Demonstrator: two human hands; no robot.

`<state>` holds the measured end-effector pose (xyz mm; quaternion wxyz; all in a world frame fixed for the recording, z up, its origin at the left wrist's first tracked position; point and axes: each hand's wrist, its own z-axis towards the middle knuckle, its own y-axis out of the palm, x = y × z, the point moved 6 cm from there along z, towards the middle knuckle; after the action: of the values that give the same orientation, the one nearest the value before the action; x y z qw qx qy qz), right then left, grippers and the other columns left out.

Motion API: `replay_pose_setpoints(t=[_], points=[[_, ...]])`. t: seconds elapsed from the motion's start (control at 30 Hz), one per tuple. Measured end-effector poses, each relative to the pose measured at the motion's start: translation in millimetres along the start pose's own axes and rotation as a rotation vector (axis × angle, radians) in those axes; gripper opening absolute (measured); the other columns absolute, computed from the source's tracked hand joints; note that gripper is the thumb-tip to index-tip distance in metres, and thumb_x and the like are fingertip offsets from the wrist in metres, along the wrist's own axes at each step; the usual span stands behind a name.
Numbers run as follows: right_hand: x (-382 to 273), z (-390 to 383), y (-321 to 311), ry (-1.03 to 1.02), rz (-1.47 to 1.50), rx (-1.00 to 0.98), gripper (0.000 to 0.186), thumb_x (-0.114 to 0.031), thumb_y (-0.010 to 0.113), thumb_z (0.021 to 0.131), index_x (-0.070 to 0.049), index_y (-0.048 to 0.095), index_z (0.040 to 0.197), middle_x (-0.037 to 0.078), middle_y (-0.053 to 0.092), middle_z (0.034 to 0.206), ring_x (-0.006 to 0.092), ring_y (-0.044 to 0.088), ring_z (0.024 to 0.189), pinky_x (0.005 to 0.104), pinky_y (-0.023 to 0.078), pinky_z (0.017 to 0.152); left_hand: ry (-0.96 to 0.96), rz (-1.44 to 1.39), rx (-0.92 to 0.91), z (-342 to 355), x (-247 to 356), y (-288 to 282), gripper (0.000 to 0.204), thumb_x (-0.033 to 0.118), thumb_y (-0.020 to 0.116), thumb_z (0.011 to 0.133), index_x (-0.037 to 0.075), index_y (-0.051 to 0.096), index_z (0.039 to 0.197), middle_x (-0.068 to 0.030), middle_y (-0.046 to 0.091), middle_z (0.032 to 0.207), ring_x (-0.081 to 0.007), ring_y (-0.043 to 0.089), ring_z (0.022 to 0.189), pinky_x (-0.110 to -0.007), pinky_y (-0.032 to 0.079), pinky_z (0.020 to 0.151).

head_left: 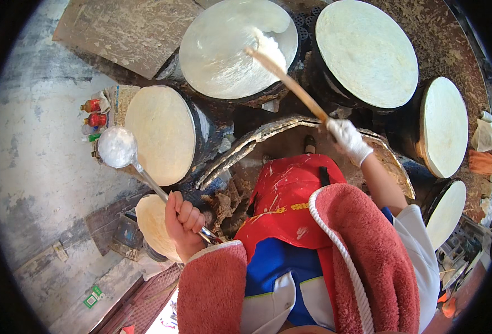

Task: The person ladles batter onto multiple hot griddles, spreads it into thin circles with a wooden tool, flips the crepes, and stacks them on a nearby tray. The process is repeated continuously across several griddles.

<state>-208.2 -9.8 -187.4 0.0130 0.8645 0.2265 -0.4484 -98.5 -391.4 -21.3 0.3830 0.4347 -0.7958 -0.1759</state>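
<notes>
My left hand (183,224) is bare and closed round the handle of a metal ladle (118,147). The ladle's bowl is coated white and hangs in front of the left round griddle. In a white glove, my right hand (347,140) grips a wooden stick-like spreader (297,89). The far end of the spreader meets a lump of white batter (270,47) on the round griddle (208,53) at the top middle. A thin wet layer covers much of that griddle, with a whiter patch at its far right.
Pale sheets cover the other griddles, among them the top right griddle (366,53), right griddle (445,127) and left griddle (161,135). A curved, crusted ledge (257,136) runs before me. Red-capped bottles (94,119) stand at left. A board (126,33) lies at the upper left.
</notes>
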Motion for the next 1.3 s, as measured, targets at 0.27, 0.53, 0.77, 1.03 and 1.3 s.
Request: replay_pose_setpoints(t=[0.27,0.53,0.77,1.03,1.3], points=[[7,24,-25,0.028,0.039,-0.077,0.041,-0.041,0.046,0.097,-0.007,0.067,0.088,-0.002,0.053,0.062,0.0079,0.047,0.055,0.0261,0.038,0.051,0.012,0.012,-0.118,8,-27,42,0.037,0.032,0.033,0.105,0.017,0.035,0.072,0.0071,0.02,0.047,-0.0056,0.018,0.034,-0.024,0.018,0.031],[-26,118,-54,-0.103,0.144,0.227,0.049,-0.046,0.044,0.095,-0.002,0.066,0.09,0.011,0.062,0.07,0.0218,0.059,0.068,0.0338,0.046,0.069,0.075,0.069,0.081,1,-46,53,0.036,0.032,0.034,0.105,0.016,0.035,0.073,0.0071,0.019,0.047,-0.006,0.017,0.033,-0.024,0.017,0.031],[-46,98,-22,-0.144,-0.141,0.296,0.046,-0.044,0.043,0.097,-0.005,0.065,0.11,0.023,0.066,0.102,0.0426,0.061,0.1,0.0434,0.047,0.088,0.016,0.105,0.146,26,-33,40,0.036,0.032,0.038,0.104,0.016,0.036,0.072,0.0069,0.021,0.047,-0.0063,0.017,0.035,-0.025,0.019,0.032],[-38,62,13,-0.099,-0.047,0.496,0.043,-0.038,0.047,0.098,-0.001,0.064,0.108,0.026,0.066,0.095,0.0397,0.064,0.092,0.0413,0.049,0.083,-0.391,0.224,-0.095,125,-58,47,0.036,0.036,0.042,0.102,0.019,0.039,0.072,0.0078,0.021,0.048,-0.0063,0.019,0.037,-0.025,0.021,0.034],[-89,88,-27,-0.127,-0.221,0.666,0.041,-0.039,0.046,0.098,-0.004,0.064,0.11,0.025,0.066,0.1,0.0412,0.061,0.099,0.0462,0.049,0.084,-0.568,0.157,-0.268,203,-62,106,0.024,0.03,0.049,0.101,0.009,0.051,0.09,0.0071,0.03,0.059,-0.0046,0.03,0.046,-0.023,0.031,0.044]])
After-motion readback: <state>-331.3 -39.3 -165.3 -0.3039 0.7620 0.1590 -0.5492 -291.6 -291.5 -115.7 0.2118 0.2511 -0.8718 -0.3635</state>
